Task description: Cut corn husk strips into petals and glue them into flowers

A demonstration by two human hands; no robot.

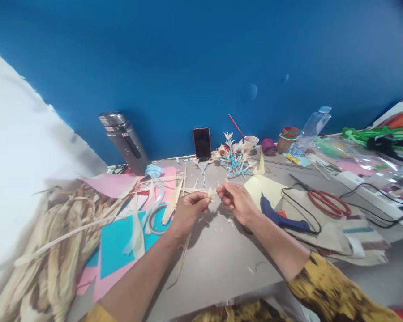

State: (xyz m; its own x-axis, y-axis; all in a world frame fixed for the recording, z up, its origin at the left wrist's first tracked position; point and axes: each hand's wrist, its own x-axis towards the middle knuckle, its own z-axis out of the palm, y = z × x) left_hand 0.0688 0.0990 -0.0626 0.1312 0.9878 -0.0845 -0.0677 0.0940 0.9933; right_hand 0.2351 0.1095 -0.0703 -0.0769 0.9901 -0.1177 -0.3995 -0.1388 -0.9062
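Note:
Between thumb and fingers, my left hand (195,206) pinches a small pale husk flower (210,193) above the middle of the grey table (208,264). Just to its right, my right hand (237,200) has its fingers pinched close to the flower; whatever they hold is too small to make out. Behind the hands stands a bunch of blue-stemmed pale flowers (235,158), with a smaller blue-stemmed piece (203,170) lying to its left.
Dried husks (58,250), coloured paper (117,243) and a tape roll (158,219) lie left. A flask (126,143) and phone (202,142) stand behind. At right are a glue gun (282,218), red-handled scissors (327,202), cables and a plastic bottle (310,132).

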